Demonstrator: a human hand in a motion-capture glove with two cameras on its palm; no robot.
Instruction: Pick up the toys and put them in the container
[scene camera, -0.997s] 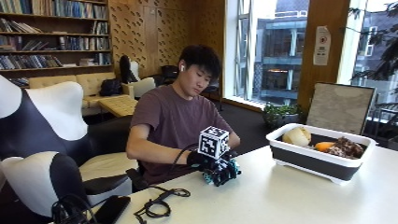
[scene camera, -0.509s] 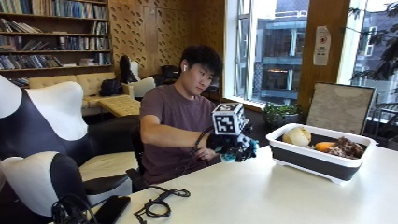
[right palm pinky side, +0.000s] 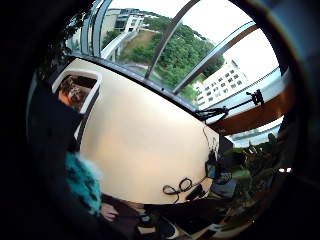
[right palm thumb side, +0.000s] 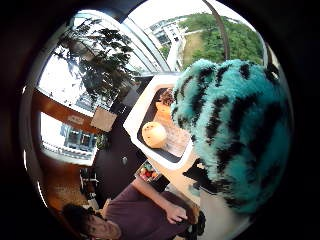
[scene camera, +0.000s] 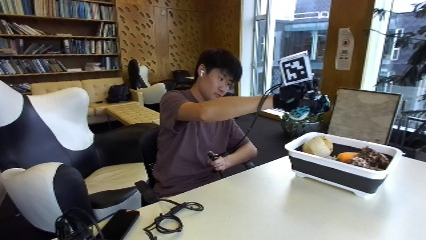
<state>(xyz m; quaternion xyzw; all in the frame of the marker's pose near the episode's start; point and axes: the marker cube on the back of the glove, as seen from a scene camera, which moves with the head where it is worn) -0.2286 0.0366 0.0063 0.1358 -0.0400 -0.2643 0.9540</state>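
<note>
Your right hand (scene camera: 297, 97) grips 1 teal plush (right palm thumb side: 235, 135), fingers curled round it, raised high beside the bin (scene camera: 333, 172) so it clears the rim; 3 toys already sit inside

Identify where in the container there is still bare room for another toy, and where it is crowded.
In the container, bare floor shows between the cream round toy and the near wall. The far end is crowded: an orange toy and a brown toy sit together. The gloved right hand holds the teal striped toy above.
</note>
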